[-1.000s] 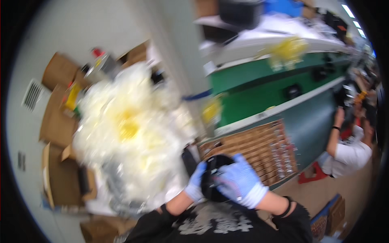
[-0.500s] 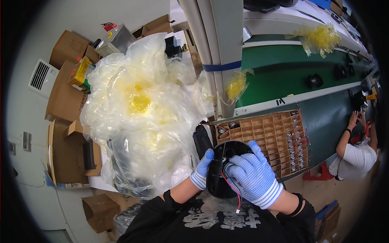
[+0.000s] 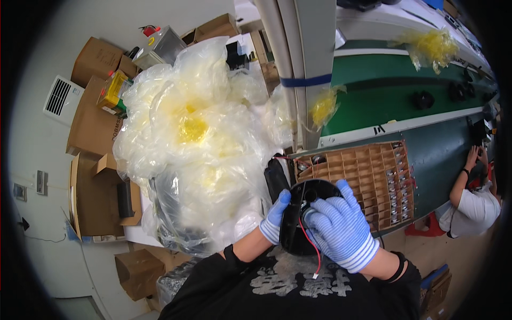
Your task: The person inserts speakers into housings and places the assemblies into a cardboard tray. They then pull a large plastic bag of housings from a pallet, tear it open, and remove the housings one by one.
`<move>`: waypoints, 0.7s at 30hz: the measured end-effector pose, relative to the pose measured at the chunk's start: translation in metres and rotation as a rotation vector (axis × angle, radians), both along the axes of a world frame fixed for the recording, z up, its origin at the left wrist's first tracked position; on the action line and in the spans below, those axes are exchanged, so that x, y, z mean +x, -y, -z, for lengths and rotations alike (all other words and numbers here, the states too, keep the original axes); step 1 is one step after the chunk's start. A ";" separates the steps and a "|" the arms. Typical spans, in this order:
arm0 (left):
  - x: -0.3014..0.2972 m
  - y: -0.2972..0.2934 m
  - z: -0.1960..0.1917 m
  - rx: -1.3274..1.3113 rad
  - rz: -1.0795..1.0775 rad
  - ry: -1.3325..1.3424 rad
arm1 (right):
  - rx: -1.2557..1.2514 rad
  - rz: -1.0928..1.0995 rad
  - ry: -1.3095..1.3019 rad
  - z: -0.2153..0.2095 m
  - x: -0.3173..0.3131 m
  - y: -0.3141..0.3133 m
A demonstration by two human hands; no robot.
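Right hand (image 3: pixel 338 229): closed over front of black disc (image 3: pixel 304 213), fingers spread across its face. Left hand (image 3: pixel 276 216): pinching disc's left rim. Disc between both palms, chest-high, just left of cardboard tray (image 3: pixel 368 176). Red wire (image 3: pixel 312 250) dangling below disc. Risk: snagging on glove, tearing loose; disc slipping edgewise from shallow left pinch.
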State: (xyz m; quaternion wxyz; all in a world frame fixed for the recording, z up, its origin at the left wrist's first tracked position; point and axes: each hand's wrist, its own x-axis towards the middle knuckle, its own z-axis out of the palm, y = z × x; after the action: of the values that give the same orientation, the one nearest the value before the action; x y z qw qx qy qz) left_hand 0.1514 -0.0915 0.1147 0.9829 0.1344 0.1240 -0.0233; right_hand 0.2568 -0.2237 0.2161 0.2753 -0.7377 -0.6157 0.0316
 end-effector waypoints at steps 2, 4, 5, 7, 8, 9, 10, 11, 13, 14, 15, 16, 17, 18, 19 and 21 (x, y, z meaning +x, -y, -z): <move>0.004 0.000 0.000 0.000 -0.020 0.023 | -0.011 -0.011 -0.030 0.002 -0.001 0.001; 0.005 -0.002 -0.002 -0.006 -0.011 -0.007 | 0.023 -0.021 -0.038 0.003 0.002 -0.001; 0.006 -0.002 -0.004 -0.003 -0.011 -0.015 | -0.006 -0.025 -0.023 0.002 0.002 -0.001; 0.007 -0.001 -0.007 -0.019 -0.001 -0.010 | -0.039 -0.026 -0.004 0.003 0.001 -0.001; 0.006 0.000 -0.008 -0.037 0.010 0.002 | -0.037 -0.030 -0.014 0.005 -0.001 -0.001; 0.003 -0.001 -0.007 -0.029 0.009 -0.004 | 0.001 -0.013 -0.009 0.006 -0.003 -0.002; 0.005 0.000 -0.008 -0.029 0.008 -0.005 | 0.037 0.006 0.004 0.007 -0.002 -0.002; 0.006 0.000 -0.011 -0.017 0.001 -0.003 | 0.038 -0.002 0.021 0.006 -0.001 -0.001; 0.006 0.001 -0.012 -0.006 -0.007 -0.005 | 0.041 0.002 0.021 0.009 -0.001 -0.002; 0.006 0.000 -0.010 -0.021 -0.001 -0.010 | 0.044 0.007 0.023 0.010 -0.002 -0.002; 0.006 0.000 -0.007 -0.037 0.006 -0.016 | 0.043 0.008 0.018 0.010 -0.001 -0.001; 0.006 0.000 -0.006 -0.040 0.010 -0.022 | 0.023 -0.003 0.016 0.009 0.001 0.000; 0.007 0.000 -0.003 -0.011 0.011 -0.039 | 0.003 -0.013 0.015 0.008 0.003 0.002; 0.008 0.000 0.000 0.018 0.014 -0.055 | 0.000 -0.007 0.010 0.009 0.005 0.004; 0.008 -0.002 0.004 0.018 0.017 -0.058 | 0.042 -0.030 0.016 0.009 0.010 0.005; 0.010 -0.006 0.010 0.013 0.051 -0.082 | 0.116 -0.070 0.007 -0.001 0.024 0.005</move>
State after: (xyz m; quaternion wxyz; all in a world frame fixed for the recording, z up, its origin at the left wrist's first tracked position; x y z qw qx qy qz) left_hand 0.1619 -0.0855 0.1042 0.9752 0.1426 0.1607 -0.0532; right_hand 0.2806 -0.2291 0.2176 0.3142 -0.6987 -0.6427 0.0030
